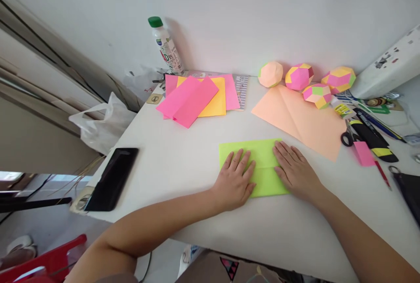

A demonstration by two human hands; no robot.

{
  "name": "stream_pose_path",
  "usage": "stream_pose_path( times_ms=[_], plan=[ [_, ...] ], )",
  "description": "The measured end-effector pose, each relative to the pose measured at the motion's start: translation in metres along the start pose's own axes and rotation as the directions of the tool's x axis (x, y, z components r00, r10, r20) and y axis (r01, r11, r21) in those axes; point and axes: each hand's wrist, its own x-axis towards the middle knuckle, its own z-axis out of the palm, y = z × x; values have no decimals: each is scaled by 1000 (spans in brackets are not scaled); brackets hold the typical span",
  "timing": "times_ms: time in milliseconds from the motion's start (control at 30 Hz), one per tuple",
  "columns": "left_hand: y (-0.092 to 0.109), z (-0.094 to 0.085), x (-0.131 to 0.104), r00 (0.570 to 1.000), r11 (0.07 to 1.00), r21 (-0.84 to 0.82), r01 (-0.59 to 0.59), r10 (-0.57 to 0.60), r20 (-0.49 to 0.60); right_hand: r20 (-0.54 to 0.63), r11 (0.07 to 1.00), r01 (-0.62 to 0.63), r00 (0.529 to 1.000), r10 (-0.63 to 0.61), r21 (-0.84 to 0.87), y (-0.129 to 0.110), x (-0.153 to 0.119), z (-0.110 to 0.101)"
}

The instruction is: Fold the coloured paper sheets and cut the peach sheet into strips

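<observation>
A lime green sheet of paper (pixel 262 182) lies flat on the white table in front of me, with a crease running across its middle. My left hand (pixel 234 180) rests palm down on its left half, fingers spread. On the sheet's right edge, my right hand (pixel 297 169) lies flat with its fingers stretched out toward the far corner. Both hands press on the paper and cover parts of it. Just beyond my right hand is a peach sheet (pixel 302 119) with a fold line.
Pink sheets (pixel 197 103) and a yellow sheet (pixel 219 99) are piled at the back. A bottle (pixel 167 49) stands behind them. Several folded paper balls (pixel 299 76) sit by the wall. Scissors (pixel 348 137) and a red pen (pixel 383 174) lie right; a phone (pixel 113 178) lies left.
</observation>
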Motion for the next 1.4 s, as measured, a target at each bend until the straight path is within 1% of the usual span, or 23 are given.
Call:
stream_pose_path(
  times_ms=[300, 500, 800, 933, 1000, 1033, 1133, 1233, 1300, 1400],
  plan=[
    [6, 1, 1, 996, 998, 18, 68, -69, 52, 11, 999, 13, 1000, -13, -31, -1, 3, -5],
    [7, -3, 2, 991, 995, -12, 95, -93, 100, 20, 999, 16, 1000, -16, -27, -1, 3, -6],
    [6, -5, 1, 986, 989, -64, 130, -123, 115, 51, 1000, 21, 998, -21, -6, 0, 4, -10],
    [6, -7, 3, 984, 990, -52, 134, -126, 129, 62, 1000, 18, 998, -19, 12, 0, 5, -10],
    [5, -8, 3, 987, 994, -45, 102, -96, 128, 62, 1000, 17, 998, -18, 17, -1, 5, -10],
    [4, -9, 3, 991, 997, -45, 67, -61, 118, 63, 1000, 16, 998, -17, 17, -1, 5, -10],
    [2, -7, 3, 994, 995, -57, -85, 88, 64, 76, 1000, 11, 997, -12, 18, -3, 6, -13],
    [0, -4, 3, 977, 977, -69, -202, 206, 49, 121, 999, -9, 993, 5, 32, -5, 6, -16],
    [-1, -3, 3, 970, 971, -74, -228, 233, 64, 154, 998, -35, 988, 28, 43, -6, 6, -17],
    [-1, -3, 3, 969, 971, -76, -228, 234, 78, 184, 996, -63, 982, 51, 59, -7, 6, -19]
  ],
)
